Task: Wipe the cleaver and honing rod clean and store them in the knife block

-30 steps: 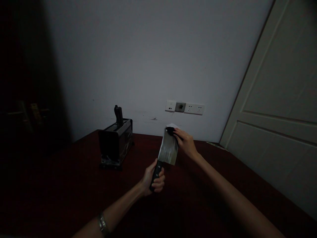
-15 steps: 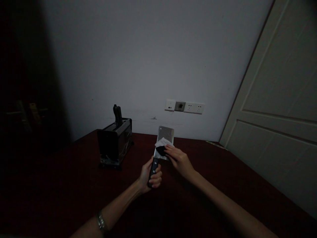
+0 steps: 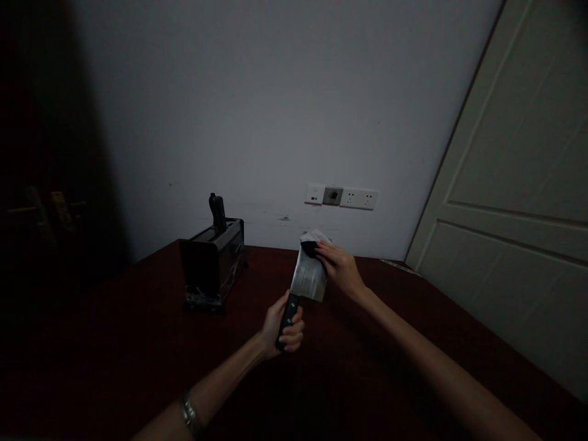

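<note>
My left hand [image 3: 281,324] is wrapped round the black handle of a cleaver [image 3: 309,277]. The broad metal blade points up and away from me, above the table. My right hand [image 3: 339,264] presses a black-and-white cloth [image 3: 314,240] against the far end of the blade with its fingers. The cloth and fingers hide the blade's tip. Most of the blade nearer the handle is in sight and looks streaked.
A dark knife block [image 3: 214,257] with black handles sticking up stands to the left on the dark red table [image 3: 151,343]. Behind it are a pale wall and a row of sockets [image 3: 340,196]. A white panelled door [image 3: 509,202] rises on the right.
My right hand has slid the cloth from the handle end of the blade up to its far end. The left hand keeps its hold on the cleaver, nearly in place.
</note>
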Available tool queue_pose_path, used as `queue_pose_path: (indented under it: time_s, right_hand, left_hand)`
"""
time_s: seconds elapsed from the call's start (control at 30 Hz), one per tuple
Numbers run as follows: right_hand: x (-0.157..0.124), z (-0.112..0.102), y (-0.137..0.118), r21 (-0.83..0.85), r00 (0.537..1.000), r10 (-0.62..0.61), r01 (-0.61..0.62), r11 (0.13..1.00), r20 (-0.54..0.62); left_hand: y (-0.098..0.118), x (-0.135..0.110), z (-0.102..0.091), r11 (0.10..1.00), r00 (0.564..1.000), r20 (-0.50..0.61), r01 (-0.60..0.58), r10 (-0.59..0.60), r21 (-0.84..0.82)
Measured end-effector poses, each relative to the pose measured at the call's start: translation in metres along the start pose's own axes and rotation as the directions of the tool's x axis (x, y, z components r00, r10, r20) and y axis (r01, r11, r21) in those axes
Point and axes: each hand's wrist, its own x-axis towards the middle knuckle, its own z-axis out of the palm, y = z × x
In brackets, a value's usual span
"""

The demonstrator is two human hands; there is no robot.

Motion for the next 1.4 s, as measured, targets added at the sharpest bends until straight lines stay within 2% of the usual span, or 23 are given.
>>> queue_pose_path:
  time_s: [0.13, 0.27, 0.37, 0.5, 0.57, 0.67, 0.77, 0.83, 0.93, 1.1, 1.17, 1.3, 1.4]
  right_hand:
    - [-0.017, 0.006, -0.024, 0.024, 0.995, -0.067, 0.065, 0.998, 0.077]
    - [-0.042, 0.008, -0.051, 0.107, 0.966, -0.172, 0.154, 0.982, 0.193]
    - [-0.036, 0.001, -0.041, 0.098, 0.966, -0.172, 0.155, 0.983, 0.193]
    - [-0.009, -0.011, -0.01, 0.011, 0.995, -0.069, 0.069, 0.998, 0.071]
    - [-0.005, -0.012, -0.004, -0.014, 0.999, -0.04, 0.04, 0.999, 0.029]
    - [-0.02, -0.007, -0.019, -0.005, 0.995, -0.064, 0.065, 0.998, 0.077]
    - [-0.044, -0.001, -0.044, 0.047, 0.973, -0.142, 0.136, 0.99, 0.182]
    - [-0.051, -0.001, -0.053, 0.073, 0.959, -0.179, 0.167, 0.983, 0.218]
    - [-0.04, -0.007, -0.044, 0.075, 0.965, -0.169, 0.157, 0.985, 0.199]
    - [-0.014, -0.013, -0.019, -0.008, 0.997, -0.065, 0.065, 0.998, 0.044]
    - [-0.019, -0.01, -0.024, -0.012, 0.995, -0.072, 0.073, 0.997, 0.074]
    - [-0.04, -0.002, -0.043, 0.043, 0.962, -0.157, 0.151, 0.988, 0.221]
    - [-0.039, -0.005, -0.045, 0.051, 0.958, -0.167, 0.159, 0.986, 0.232]
  left_hand:
    - [0.002, 0.0, 0.0, 1.0, 1.0, 0.005, -0.017, 0.017, -0.006]
    - [0.003, 0.0, -0.001, 1.0, 1.0, -0.002, -0.021, 0.021, 0.012]
    - [0.003, 0.0, 0.0, 1.0, 1.0, -0.013, -0.003, 0.003, 0.02]
    - [0.003, 0.001, 0.001, 1.0, 0.999, -0.038, 0.001, 0.0, 0.017]
    - [0.003, 0.001, 0.001, 1.0, 0.999, -0.043, 0.005, -0.005, 0.015]
    - [0.002, 0.001, -0.002, 1.0, 0.999, -0.041, -0.001, 0.002, 0.013]
    - [0.002, 0.002, -0.005, 1.0, 0.999, -0.033, -0.018, 0.019, 0.02]
    - [0.001, 0.002, -0.005, 0.999, 0.999, -0.03, -0.022, 0.023, 0.031]
    - [0.002, 0.001, -0.003, 0.999, 0.999, -0.038, -0.013, 0.014, 0.044]
    - [0.004, 0.0, 0.003, 0.999, 0.999, -0.022, -0.022, 0.023, 0.037]
    - [0.004, 0.0, 0.002, 0.999, 0.999, -0.016, -0.028, 0.029, 0.025]
    - [0.003, 0.001, -0.001, 1.0, 0.999, -0.025, -0.022, 0.022, 0.007]
    - [0.001, 0.002, -0.002, 1.0, 1.0, -0.02, 0.008, -0.008, 0.003]
